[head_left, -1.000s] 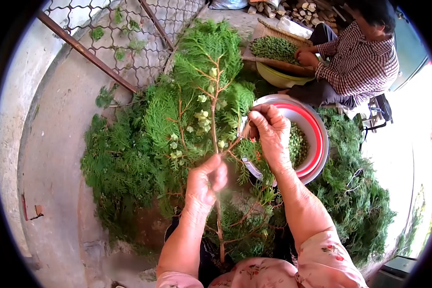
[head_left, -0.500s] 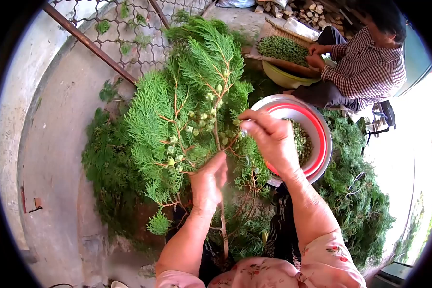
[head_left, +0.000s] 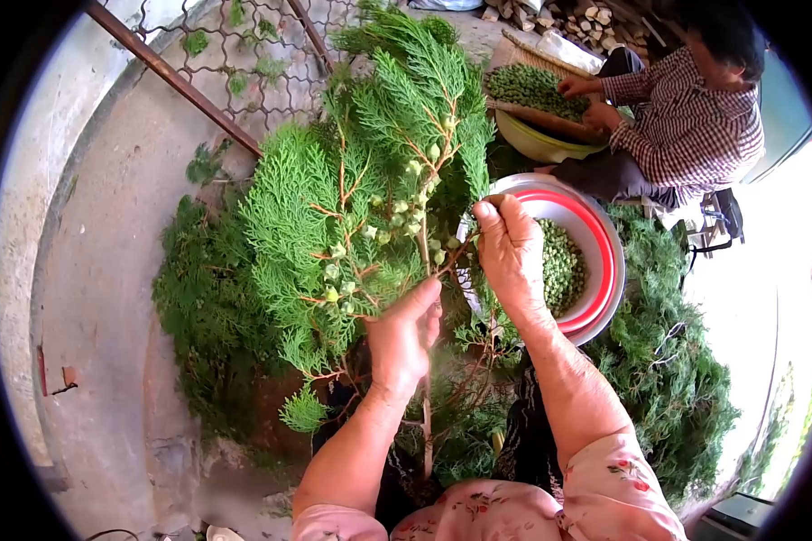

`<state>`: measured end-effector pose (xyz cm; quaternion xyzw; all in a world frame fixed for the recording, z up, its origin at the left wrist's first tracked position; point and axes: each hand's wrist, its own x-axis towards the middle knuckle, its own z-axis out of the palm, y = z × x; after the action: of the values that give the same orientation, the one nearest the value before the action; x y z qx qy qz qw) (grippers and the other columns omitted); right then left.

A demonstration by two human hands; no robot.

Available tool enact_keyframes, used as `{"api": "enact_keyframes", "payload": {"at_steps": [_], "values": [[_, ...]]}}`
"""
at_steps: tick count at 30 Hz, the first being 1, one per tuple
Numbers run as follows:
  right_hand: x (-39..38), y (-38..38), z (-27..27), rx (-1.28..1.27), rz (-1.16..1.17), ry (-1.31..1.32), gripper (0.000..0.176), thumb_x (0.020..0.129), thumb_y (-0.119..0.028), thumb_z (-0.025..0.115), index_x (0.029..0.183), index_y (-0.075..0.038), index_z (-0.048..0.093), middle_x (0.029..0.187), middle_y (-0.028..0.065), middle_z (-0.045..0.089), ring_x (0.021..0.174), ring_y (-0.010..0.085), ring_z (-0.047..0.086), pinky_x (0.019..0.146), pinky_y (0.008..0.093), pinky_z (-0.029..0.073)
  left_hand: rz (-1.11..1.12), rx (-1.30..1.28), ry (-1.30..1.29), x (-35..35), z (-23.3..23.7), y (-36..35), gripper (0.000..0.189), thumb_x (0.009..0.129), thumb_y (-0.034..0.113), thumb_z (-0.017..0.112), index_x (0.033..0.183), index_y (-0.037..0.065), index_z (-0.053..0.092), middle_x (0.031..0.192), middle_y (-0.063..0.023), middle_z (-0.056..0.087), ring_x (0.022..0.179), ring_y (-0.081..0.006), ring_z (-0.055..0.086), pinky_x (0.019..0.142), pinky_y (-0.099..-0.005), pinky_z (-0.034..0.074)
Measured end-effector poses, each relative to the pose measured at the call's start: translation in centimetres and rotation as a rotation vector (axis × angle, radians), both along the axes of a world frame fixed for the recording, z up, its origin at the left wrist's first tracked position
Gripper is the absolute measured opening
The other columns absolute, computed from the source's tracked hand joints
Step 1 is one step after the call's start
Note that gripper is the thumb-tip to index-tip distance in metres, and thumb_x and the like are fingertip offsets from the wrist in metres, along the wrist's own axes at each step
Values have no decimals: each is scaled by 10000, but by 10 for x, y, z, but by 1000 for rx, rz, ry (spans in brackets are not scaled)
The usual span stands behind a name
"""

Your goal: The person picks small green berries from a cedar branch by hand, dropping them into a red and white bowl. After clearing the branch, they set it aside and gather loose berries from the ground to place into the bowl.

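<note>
A leafy cypress-like branch (head_left: 302, 203) rises upright in front of me, its thin brown stem running down toward my lap. My left hand (head_left: 401, 347) is closed around that stem below the foliage. Pale green cones (head_left: 413, 218) cluster along the middle of the branch. To the right, my right hand (head_left: 512, 261) pinches the end of a thin side twig (head_left: 458, 251) that still joins the stem; whether a cone is between the fingertips is hidden. Just behind this hand is a white basin with a red band (head_left: 608, 243), partly filled with loose green cones (head_left: 561, 275).
At the upper right, a person in a checked shirt (head_left: 686, 117) works over a woven tray (head_left: 512, 56) of green cones resting on a yellow-green basin (head_left: 530, 140). Cut foliage (head_left: 207, 307) lies left, more greenery (head_left: 668, 361) right. A metal grille (head_left: 216, 54) stands at upper left.
The branch has shifted slightly right, with my left hand. My right hand has moved a little down, drawing the side twig outward. The other person's hands have moved slightly over the tray.
</note>
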<state>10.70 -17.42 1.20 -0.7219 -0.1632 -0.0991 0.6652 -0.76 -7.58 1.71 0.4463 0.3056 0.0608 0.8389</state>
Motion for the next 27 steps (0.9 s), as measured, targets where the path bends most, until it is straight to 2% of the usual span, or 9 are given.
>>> {"api": "enact_keyframes", "payload": {"at_steps": [4,8,11,13,16,17,20,23,27], "values": [[13,-16,17,352,-95,478,238,935,-280,485,790,-95,452,546,-32,403,407,61,366,354,199,272,79,-33,26,-3,2,1,184,770,196,705,827,36,635,675,-29,586,519,-81,501,389,-178,344],[34,-43,15,675,226,538,197,910,-240,537,810,-70,544,683,24,546,435,69,390,376,196,269,130,-21,28,-4,-5,6,163,776,169,697,790,21,630,644,-39,574,488,-102,484,368,-197,329],[11,-39,32,413,375,521,171,903,-197,544,818,-50,556,677,17,555,440,60,397,378,190,265,135,-6,47,-4,-8,8,163,776,169,696,800,23,627,645,-37,573,483,-102,480,369,-201,327],[-6,-34,41,206,571,488,141,873,-128,573,994,-84,631,647,-16,548,464,46,415,404,186,298,149,15,53,-2,-3,6,163,775,166,697,811,25,625,642,-35,570,479,-103,477,366,-200,325],[-15,-15,37,-208,443,206,206,898,-119,536,1079,-46,603,617,-15,521,469,51,423,436,207,364,168,32,16,-1,-6,6,160,773,158,699,820,28,618,640,-35,566,478,-104,479,354,-198,316],[-10,-11,20,-285,366,-22,218,890,-121,543,1082,-30,590,619,48,565,510,105,511,506,250,427,163,44,7,0,-4,6,158,772,155,700,820,29,616,639,-35,565,477,-103,479,350,-198,312],[-14,-3,13,-490,305,-70,206,858,-128,570,1037,-29,594,716,180,606,650,252,627,605,332,476,122,76,7,-1,0,6,197,760,196,712,837,36,627,681,-38,587,497,-85,495,365,-186,342],[-12,-1,12,-507,305,-83,165,851,-145,581,950,-14,596,709,175,595,626,274,615,599,345,475,59,97,16,-4,-4,9,288,741,292,733,866,45,655,760,-41,632,536,-50,524,413,-164,414],[-16,2,27,39,287,705,146,885,-184,555,921,-45,581,606,55,532,420,137,444,368,255,325,103,81,23,0,1,5,203,755,197,717,831,34,623,676,-35,585,493,-84,496,363,-185,349]]}}
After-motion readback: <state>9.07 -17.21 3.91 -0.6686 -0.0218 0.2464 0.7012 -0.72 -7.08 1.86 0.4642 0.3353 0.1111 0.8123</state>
